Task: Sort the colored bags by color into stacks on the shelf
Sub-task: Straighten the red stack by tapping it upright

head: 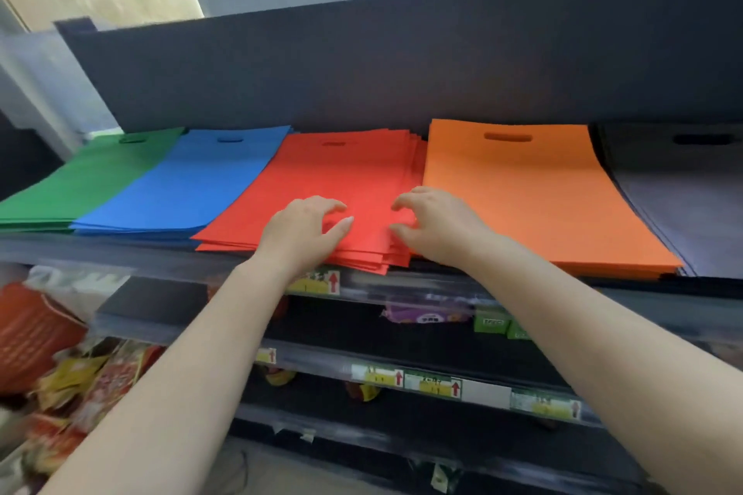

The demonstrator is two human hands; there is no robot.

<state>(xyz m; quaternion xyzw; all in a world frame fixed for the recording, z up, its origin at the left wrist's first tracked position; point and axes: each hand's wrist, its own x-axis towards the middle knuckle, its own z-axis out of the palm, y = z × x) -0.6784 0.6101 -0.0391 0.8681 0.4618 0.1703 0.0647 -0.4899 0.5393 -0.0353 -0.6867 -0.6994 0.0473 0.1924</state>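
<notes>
Resting my left hand (305,229) and right hand (432,223), fingers loosely curled, grasping nothing, on red bags (321,177); orange bags (530,189) alongside.

Five bag stacks (345,189) abreast on shelf (120,249)

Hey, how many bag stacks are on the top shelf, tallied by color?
Green stack: 1
Blue stack: 1
Red stack: 1
Orange stack: 1
Dark gray stack: 1
Total: 5 stacks
</notes>
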